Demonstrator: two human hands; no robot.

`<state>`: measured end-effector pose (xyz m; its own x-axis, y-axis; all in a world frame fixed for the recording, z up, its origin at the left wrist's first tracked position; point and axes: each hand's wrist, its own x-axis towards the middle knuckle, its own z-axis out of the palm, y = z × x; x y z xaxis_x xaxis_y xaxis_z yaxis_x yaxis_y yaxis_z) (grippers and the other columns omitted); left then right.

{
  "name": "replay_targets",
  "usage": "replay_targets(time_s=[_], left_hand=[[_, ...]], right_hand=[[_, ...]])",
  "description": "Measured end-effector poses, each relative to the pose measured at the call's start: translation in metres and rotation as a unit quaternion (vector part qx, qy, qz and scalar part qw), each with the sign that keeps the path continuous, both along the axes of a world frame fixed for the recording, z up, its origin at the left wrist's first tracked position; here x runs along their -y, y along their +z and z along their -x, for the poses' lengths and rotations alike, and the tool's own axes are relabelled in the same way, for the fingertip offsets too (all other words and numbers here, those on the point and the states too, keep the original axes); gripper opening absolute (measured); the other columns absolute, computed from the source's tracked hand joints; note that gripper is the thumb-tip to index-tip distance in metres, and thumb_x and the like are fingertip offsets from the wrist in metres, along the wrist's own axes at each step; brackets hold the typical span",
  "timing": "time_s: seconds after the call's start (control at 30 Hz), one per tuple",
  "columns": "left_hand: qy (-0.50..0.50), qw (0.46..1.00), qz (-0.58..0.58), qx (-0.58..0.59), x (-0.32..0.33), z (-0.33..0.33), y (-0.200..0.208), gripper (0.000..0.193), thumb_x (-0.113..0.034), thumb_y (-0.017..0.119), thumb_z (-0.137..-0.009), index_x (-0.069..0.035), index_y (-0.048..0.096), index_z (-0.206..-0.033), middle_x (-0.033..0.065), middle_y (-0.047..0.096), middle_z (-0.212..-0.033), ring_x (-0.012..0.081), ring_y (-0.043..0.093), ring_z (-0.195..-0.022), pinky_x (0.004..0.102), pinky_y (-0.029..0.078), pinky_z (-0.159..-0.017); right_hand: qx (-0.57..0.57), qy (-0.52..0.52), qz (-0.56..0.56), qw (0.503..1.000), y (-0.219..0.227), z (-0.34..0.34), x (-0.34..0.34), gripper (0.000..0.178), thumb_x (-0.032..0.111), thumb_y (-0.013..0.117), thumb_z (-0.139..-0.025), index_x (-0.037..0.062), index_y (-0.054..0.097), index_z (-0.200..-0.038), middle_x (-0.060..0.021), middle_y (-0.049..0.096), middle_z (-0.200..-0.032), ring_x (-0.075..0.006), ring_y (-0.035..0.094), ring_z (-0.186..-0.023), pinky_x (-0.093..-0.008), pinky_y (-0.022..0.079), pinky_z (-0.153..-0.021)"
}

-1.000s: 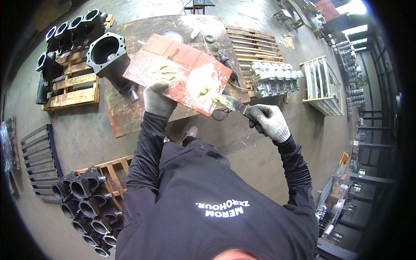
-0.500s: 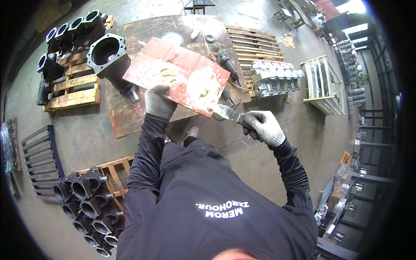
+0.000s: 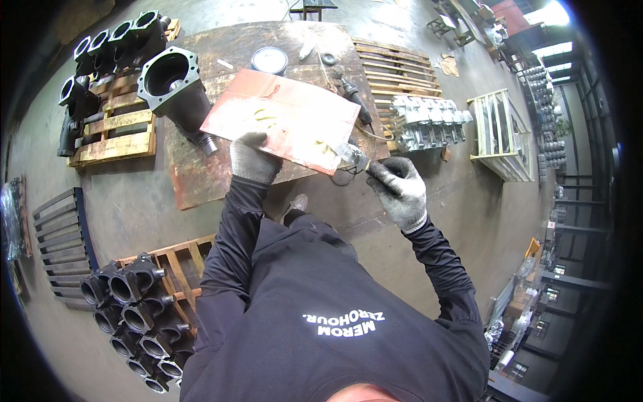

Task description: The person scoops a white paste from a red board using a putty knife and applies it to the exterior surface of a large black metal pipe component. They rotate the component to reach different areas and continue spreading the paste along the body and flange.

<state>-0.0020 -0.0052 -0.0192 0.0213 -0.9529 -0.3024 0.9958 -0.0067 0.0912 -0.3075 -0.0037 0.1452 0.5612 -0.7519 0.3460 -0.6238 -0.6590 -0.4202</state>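
Note:
Gloved, my left hand (image 3: pixel 254 159) grips the near edge of a red board (image 3: pixel 295 107), its thumb on top. Pale yellow putty (image 3: pixel 266 119) is smeared on the board, and glare washes out part of its surface. In my gloved right hand (image 3: pixel 400 191) is a putty knife (image 3: pixel 353 155), pinched by the handle. Its blade lies at the board's near right corner, beside a second dab of putty (image 3: pixel 325 145). Left of the board stands a large dark metal casting (image 3: pixel 175 87) with a bolt-holed flange around a round opening.
A worn wooden tabletop (image 3: pixel 187 174) carries a round tin (image 3: pixel 269 60) and a black power tool (image 3: pixel 356 99) with a cord. Dark castings sit on a pallet (image 3: pixel 120 144) at left and another below. Silver castings (image 3: pixel 429 120) and a white crate (image 3: pixel 502 134) stand right.
The board has shifted slightly right and tilted differently. My right hand has turned, with the wrist lower and the putty knife steeper, its blade moving right along the corner.

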Motion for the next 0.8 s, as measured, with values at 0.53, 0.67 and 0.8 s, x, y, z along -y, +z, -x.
replay_targets(time_s=[0.53, 0.67, 0.8], left_hand=[[0.003, 0.967, 0.097, 0.234, 0.002, -0.002, 0.002, 0.04, 0.004, 0.05, -0.09, 0.005, 0.061, -0.128, 0.0142, 0.069, -0.127, 0.0225, 0.066, -0.117, 0.0341, 0.053, -0.105], [-0.001, 0.927, 0.08, 0.367, 0.002, 0.0, 0.007, 0.044, 0.0, 0.05, -0.085, 0.008, 0.061, -0.127, 0.017, 0.068, -0.127, 0.0278, 0.065, -0.119, 0.0445, 0.052, -0.107], [-0.002, 0.849, 0.069, 0.523, -0.008, -0.004, 0.023, 0.044, -0.003, 0.051, -0.081, 0.008, 0.063, -0.122, 0.0169, 0.069, -0.125, 0.0273, 0.066, -0.117, 0.0465, 0.054, -0.105]], right_hand=[[0.023, -0.036, -0.03, 0.999, 0.039, 0.025, 0.014, 0.041, 0.0, 0.082, -0.083, 0.0059, 0.075, -0.123, -0.0133, 0.072, -0.101, -0.0245, 0.073, -0.085, -0.0325, 0.059, -0.077], [0.046, -0.072, -0.109, 0.99, 0.034, 0.006, 0.045, 0.025, 0.007, 0.073, -0.096, -0.0048, 0.071, -0.118, -0.0131, 0.077, -0.091, -0.0136, 0.072, -0.08, -0.0298, 0.058, -0.071], [0.088, -0.111, -0.23, 0.963, 0.018, -0.002, 0.062, 0.021, 0.014, 0.07, -0.101, -0.0044, 0.071, -0.111, -0.0088, 0.075, -0.082, -0.0084, 0.066, -0.069, -0.0258, 0.052, -0.062]])
